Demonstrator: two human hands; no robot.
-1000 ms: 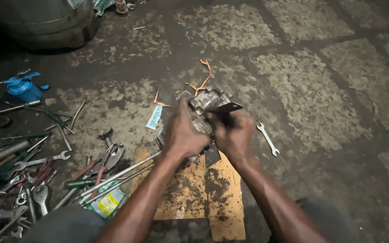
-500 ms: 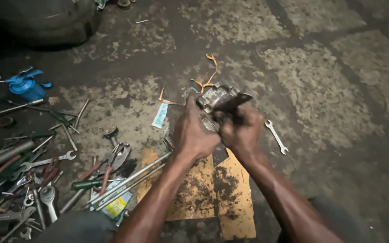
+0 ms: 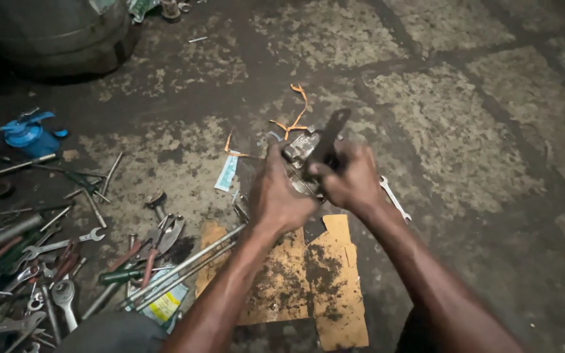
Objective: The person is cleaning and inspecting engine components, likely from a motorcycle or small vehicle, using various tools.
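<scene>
My left hand (image 3: 280,193) grips a greasy grey metal engine part (image 3: 299,151) from its left side, held above a stained piece of cardboard (image 3: 308,281). My right hand (image 3: 346,178) is closed around a dark flat tool (image 3: 330,140) that angles up over the part's right side. Both hands meet over the part in the middle of the view. Most of the part is hidden behind my fingers.
A spanner (image 3: 393,198) lies just right of my right hand. Many wrenches, pliers (image 3: 159,242) and long rods (image 3: 184,267) are scattered at the lower left. A blue oil can (image 3: 27,134) sits at the left, a dark drum (image 3: 53,33) at the top left. Orange scraps (image 3: 295,117) lie beyond the part.
The dark tool in my right hand has swung from lying across the part to pointing upward. Both hands stayed on the part, and the view shifted slightly.
</scene>
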